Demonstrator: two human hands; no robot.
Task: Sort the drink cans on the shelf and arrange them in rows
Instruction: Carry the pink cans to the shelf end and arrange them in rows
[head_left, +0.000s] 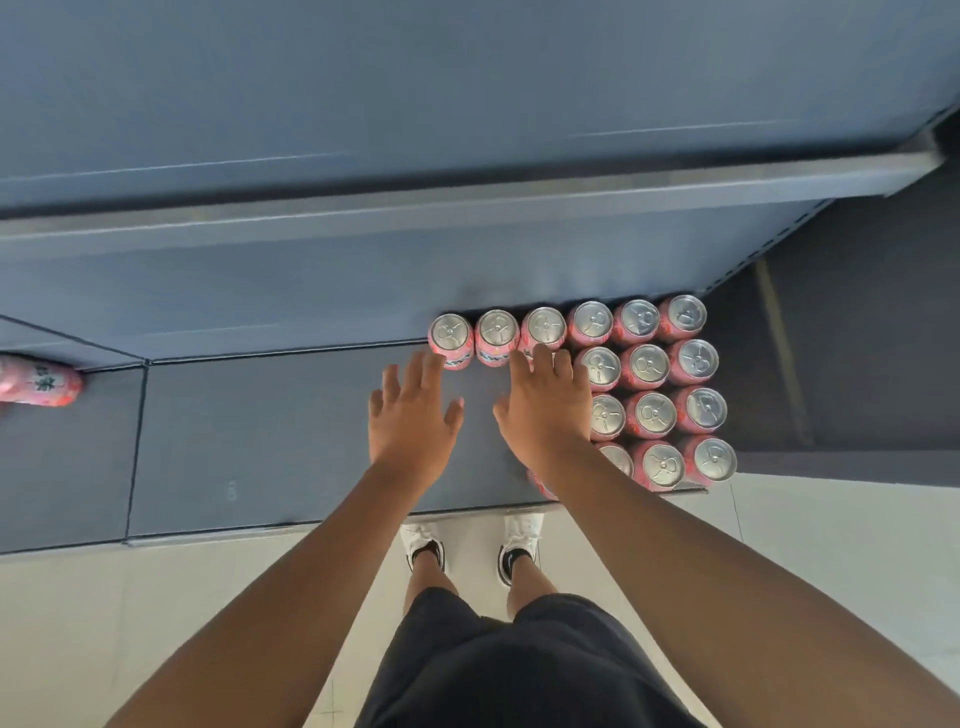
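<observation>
Several pink drink cans (645, 366) with silver tops stand upright in rows at the right end of a dark grey shelf (270, 441). The back row runs furthest left, ending at a can (451, 332). My left hand (413, 415) hovers with fingers spread, its fingertips just in front of that leftmost can, holding nothing. My right hand (545, 410) is also spread flat, its fingertips touching or nearly touching the third can (544, 326) of the back row. It hides part of the cans beneath it.
Another pink can (39, 384) lies on its side at the far left on the neighbouring shelf section. An upper shelf (467, 208) overhangs at the back. The shelf's right end drops off beside the cans. My feet stand on a pale floor (156, 597).
</observation>
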